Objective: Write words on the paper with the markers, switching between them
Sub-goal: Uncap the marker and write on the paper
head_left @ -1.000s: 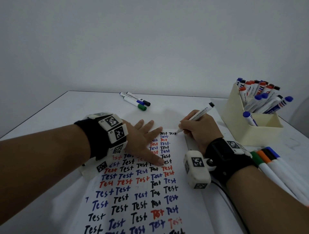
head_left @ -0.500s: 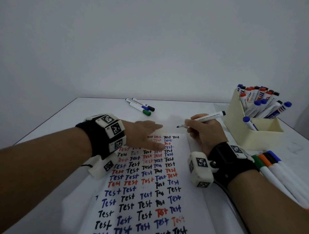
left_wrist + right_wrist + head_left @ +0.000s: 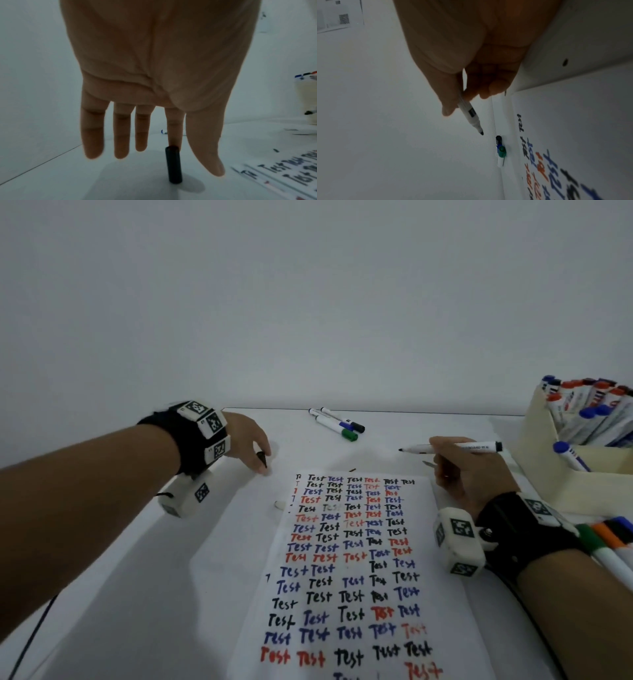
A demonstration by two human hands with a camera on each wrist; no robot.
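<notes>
A plain office or test room: a bare white wall point(image 3: 308, 302) behind a white surface point(image 3: 137, 594), a cream box point(image 3: 548, 446) stocked with whiteboard markers point(image 3: 592, 412), a printed sheet point(image 3: 337, 16) on the wall.

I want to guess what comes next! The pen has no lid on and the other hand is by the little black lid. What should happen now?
Probably the left hand pinches the black cap standing on the table beside the paper, since its straight fingers hover right at it and the right hand holds the black marker uncapped.

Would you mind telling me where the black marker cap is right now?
The black cap stands upright on the table, left of the paper's top corner, right under the left hand's fingertips.
</notes>
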